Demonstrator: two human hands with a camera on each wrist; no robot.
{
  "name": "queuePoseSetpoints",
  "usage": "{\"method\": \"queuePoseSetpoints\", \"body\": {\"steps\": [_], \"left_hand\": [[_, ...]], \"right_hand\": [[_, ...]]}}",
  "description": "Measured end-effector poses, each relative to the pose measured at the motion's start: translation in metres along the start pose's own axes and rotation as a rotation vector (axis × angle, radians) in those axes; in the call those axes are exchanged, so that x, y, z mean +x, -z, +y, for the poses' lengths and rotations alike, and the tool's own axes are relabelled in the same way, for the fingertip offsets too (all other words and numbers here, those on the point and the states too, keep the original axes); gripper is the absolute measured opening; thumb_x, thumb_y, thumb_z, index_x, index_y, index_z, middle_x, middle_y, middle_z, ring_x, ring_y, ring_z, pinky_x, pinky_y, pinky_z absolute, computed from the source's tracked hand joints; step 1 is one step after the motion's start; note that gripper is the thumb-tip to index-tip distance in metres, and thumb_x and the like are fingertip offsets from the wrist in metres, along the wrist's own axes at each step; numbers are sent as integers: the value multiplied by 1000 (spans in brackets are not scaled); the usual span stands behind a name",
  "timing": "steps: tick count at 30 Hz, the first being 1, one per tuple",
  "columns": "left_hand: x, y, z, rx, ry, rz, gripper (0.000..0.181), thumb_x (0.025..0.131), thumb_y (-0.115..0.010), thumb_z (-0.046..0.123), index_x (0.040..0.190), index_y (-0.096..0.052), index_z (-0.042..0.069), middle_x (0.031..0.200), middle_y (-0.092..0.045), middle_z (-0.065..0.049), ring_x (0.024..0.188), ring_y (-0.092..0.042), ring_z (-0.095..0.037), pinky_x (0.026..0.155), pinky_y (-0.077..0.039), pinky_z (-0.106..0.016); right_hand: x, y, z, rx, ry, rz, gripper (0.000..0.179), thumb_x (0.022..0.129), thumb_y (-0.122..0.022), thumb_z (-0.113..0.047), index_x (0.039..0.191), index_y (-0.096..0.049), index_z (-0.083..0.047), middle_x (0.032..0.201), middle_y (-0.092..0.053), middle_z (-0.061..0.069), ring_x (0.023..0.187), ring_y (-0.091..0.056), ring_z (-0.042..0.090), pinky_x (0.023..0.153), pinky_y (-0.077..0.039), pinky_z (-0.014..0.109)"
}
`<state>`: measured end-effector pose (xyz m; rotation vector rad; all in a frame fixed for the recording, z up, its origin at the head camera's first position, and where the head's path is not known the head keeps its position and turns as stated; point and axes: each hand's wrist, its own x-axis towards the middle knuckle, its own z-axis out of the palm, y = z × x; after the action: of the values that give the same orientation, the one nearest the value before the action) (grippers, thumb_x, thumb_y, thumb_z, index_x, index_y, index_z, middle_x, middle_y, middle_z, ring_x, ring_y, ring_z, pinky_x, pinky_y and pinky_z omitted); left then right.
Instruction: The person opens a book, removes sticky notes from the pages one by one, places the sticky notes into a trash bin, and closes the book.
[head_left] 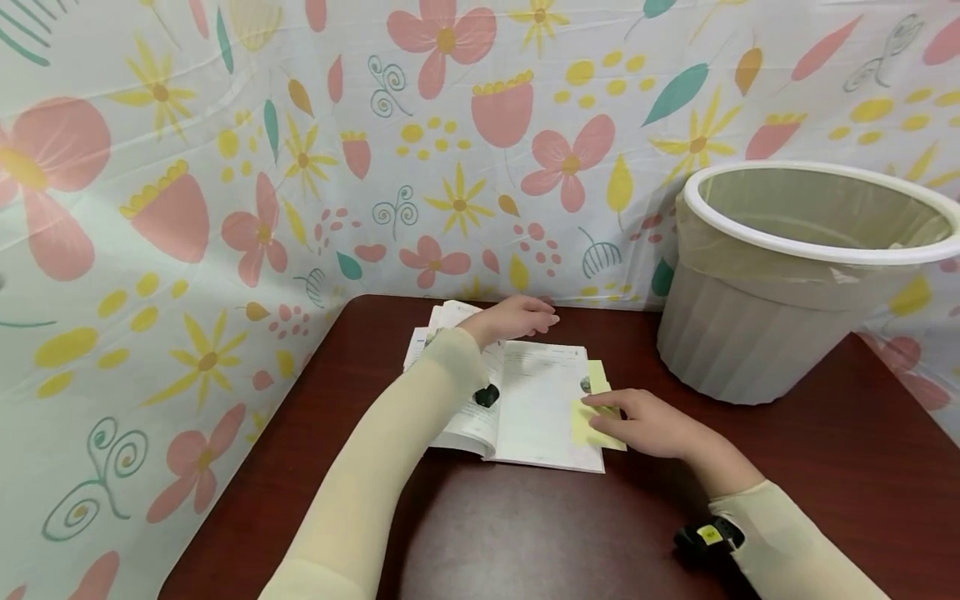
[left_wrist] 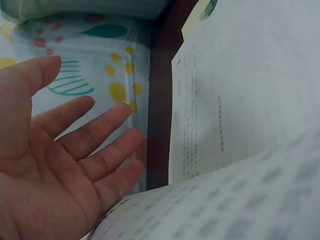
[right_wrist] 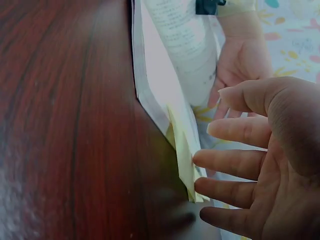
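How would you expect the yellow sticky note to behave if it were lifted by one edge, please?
The yellow sticky note looks paper-thin, so probably floppy and very light. It lies flat on the open book, under the right hand, so it may slide.

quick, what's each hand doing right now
Left hand: open, fingers straight, resting on the top of the open book.
Right hand: open, fingers straight, fingertips on the yellow sticky note at the book's edge.
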<state>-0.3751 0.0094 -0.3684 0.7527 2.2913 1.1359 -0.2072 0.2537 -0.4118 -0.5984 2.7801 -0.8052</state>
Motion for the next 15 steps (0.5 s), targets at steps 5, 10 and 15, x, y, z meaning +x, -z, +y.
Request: {"method": "queuePoseSetpoints", "body": {"steps": [5,10,15], "left_hand": [[4,-9,-4,212,-24,-47,58,104,-56,46,152,-52,13,163,-44,-1,145,-50,-22,118,-43,-39],[4,-19,-9,323,-11,-146,65,99,-65,47,153,-51,14,157,-52,0,150,-43,-20,123,-36,-38],[-1,-31,-10,395,55,-198,70,89,-77,48,151,-54,25,159,-49,5,151,-41,-19,123,-35,-39]], "right_hand": [[2,-1,4,-12,-30,10,46,102,-64,-39,140,-66,-12,86,-62,2,81,-49,13,73,-43,27],[4,-2,7,-32,-34,36,45,101,-65,-36,137,-67,-9,78,-59,1,73,-47,13,69,-45,29],[3,-5,8,-84,-3,100,41,99,-67,-29,131,-70,-4,115,-74,10,104,-66,21,89,-54,42]]}}
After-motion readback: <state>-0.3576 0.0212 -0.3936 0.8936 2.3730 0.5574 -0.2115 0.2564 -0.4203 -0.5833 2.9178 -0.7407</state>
